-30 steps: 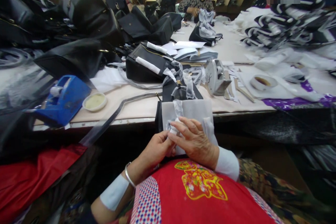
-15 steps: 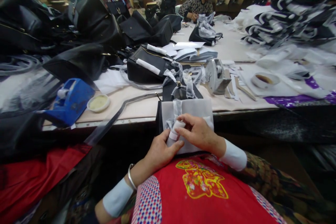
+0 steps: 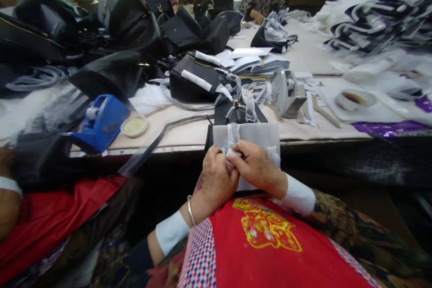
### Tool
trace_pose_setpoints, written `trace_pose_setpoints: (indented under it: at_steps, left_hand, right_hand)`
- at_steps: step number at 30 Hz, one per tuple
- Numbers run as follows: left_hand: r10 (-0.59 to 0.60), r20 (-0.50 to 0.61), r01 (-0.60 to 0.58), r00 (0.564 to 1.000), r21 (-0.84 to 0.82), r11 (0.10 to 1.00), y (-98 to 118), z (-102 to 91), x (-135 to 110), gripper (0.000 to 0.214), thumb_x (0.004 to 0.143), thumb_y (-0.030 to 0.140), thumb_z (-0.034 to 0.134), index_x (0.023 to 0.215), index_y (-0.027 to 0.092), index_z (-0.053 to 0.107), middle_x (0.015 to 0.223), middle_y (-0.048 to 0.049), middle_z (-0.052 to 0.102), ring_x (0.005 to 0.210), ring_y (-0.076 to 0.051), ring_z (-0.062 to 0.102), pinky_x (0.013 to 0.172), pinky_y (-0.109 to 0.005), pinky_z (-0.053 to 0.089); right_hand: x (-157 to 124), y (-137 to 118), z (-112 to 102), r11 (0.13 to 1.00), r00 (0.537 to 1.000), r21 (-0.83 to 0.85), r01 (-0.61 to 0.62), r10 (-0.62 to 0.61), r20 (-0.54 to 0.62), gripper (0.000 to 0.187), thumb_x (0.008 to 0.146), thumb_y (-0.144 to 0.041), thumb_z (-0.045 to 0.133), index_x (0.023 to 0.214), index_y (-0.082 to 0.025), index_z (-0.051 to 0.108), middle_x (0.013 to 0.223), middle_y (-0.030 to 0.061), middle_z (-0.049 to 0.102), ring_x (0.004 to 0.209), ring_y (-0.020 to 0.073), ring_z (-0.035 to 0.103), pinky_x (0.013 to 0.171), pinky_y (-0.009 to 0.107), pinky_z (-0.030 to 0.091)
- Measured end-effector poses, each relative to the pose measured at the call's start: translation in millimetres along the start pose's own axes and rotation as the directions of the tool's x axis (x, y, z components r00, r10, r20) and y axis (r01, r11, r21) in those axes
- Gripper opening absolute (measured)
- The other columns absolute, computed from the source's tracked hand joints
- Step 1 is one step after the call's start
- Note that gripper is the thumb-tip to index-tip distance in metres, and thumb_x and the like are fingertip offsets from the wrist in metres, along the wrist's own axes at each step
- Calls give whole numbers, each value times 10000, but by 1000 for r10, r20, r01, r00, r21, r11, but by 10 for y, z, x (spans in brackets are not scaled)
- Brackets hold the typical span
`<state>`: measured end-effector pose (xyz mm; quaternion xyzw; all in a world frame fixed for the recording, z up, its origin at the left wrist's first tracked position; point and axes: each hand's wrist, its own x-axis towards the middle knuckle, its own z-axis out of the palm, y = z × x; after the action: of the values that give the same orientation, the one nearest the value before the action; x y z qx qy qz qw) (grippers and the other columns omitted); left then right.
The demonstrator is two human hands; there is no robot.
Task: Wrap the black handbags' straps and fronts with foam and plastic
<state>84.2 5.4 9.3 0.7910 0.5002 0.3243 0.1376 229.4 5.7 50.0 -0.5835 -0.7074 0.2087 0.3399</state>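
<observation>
A black handbag (image 3: 236,117) hangs over the table's near edge onto my lap, its front covered with a sheet of white wrapping paper (image 3: 259,137). My left hand (image 3: 218,177) and my right hand (image 3: 258,166) meet in front of it. Both pinch a small strip of white paper (image 3: 232,153) wound round a part of the bag. Fingers of both hands are closed on that strip. Thin clear film is bunched round the bag's top hardware.
A blue tape dispenser (image 3: 101,121) and a shallow dish of paste (image 3: 134,125) sit at the left on the table (image 3: 189,132). A wrapped black bag (image 3: 197,81), a metal stand (image 3: 286,94), a second dish (image 3: 354,98) and piled black bags lie beyond. Other people work at the far end.
My left hand has closed in from below and now presses against the right one on the paper strip. The view has shifted slightly right and down.
</observation>
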Motion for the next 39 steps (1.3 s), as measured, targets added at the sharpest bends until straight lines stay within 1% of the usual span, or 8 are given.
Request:
trace_pose_setpoints:
  at_steps: [13, 20, 24, 26, 28, 31, 35, 39]
  left_hand:
    - [27, 88, -36, 996, 110, 993, -84, 60, -171, 177, 859, 270, 634, 946, 143, 547, 1334, -267, 506, 1340, -411, 462, 1076, -579, 435]
    - [9, 208, 2, 978, -54, 999, -158, -48, -137, 272, 839, 370, 701, 931, 154, 565, 1385, -240, 503, 1419, -405, 377, 1131, -595, 380]
    - [6, 216, 51, 976, -255, 965, -342, -328, -117, 223, 867, 358, 660, 965, 164, 610, 1400, -197, 519, 1357, -329, 470, 1112, -520, 425]
    - [-155, 159, 196, 975, -285, 938, -486, -402, -141, 252, 916, 385, 583, 1034, 166, 622, 1312, -176, 584, 1241, -292, 570, 1037, -492, 490]
    - [-349, 194, 394, 917, -301, 868, -614, -390, -188, 338, 931, 447, 549, 1078, 152, 626, 1180, -161, 651, 1109, -279, 643, 962, -475, 533]
    - [-454, 314, 547, 834, -358, 757, -671, -289, -261, 431, 943, 498, 516, 1144, 130, 618, 1099, -154, 687, 1023, -271, 681, 906, -453, 557]
    - [-252, 70, 262, 965, -254, 931, -467, -265, -259, 476, 900, 462, 602, 1242, 132, 571, 1182, -163, 622, 1046, -273, 643, 900, -440, 549]
    - [-102, 87, 111, 991, -109, 988, -201, -325, -149, 679, 743, 465, 777, 1281, 126, 539, 1126, -156, 625, 944, -279, 647, 838, -432, 559]
  right_hand:
    - [130, 136, 6, 996, 998, 77, -43, 47, -49, 146, 886, -249, 611, 755, -185, 610, 723, 16, 636, 688, 157, 567, 669, 284, 399]
    - [150, 203, -157, 993, 994, 114, -44, 32, 100, 183, 905, -340, 622, 918, -164, 669, 744, 18, 664, 660, 155, 592, 632, 272, 427]
    - [-85, 459, -520, 993, 984, 62, -99, 107, -142, 309, 921, -407, 600, 1080, -152, 675, 923, 88, 719, 789, 204, 660, 729, 313, 500]
    - [-269, 734, -659, 972, 935, 17, -233, 229, -272, 343, 911, -452, 602, 1066, -160, 694, 960, 107, 733, 811, 227, 677, 757, 344, 520]
    - [-481, 1049, -685, 927, 876, -16, -374, 347, -335, 394, 874, -507, 625, 1040, -161, 715, 979, 122, 739, 850, 256, 682, 812, 389, 529]
    - [-793, 1414, -498, 831, 812, 193, -522, 553, -186, 523, 826, -629, 627, 1027, -158, 734, 1023, 132, 748, 915, 289, 686, 840, 422, 545]
    - [-1041, 1505, -139, 569, 775, 603, -559, 617, 136, 610, 828, -715, 598, 1065, -171, 738, 1052, 106, 759, 974, 287, 684, 868, 400, 550]
    - [-1061, 1383, -27, 496, 775, 683, -537, 609, 167, 560, 825, -681, 646, 1010, -161, 741, 987, 81, 763, 892, 248, 674, 797, 331, 539]
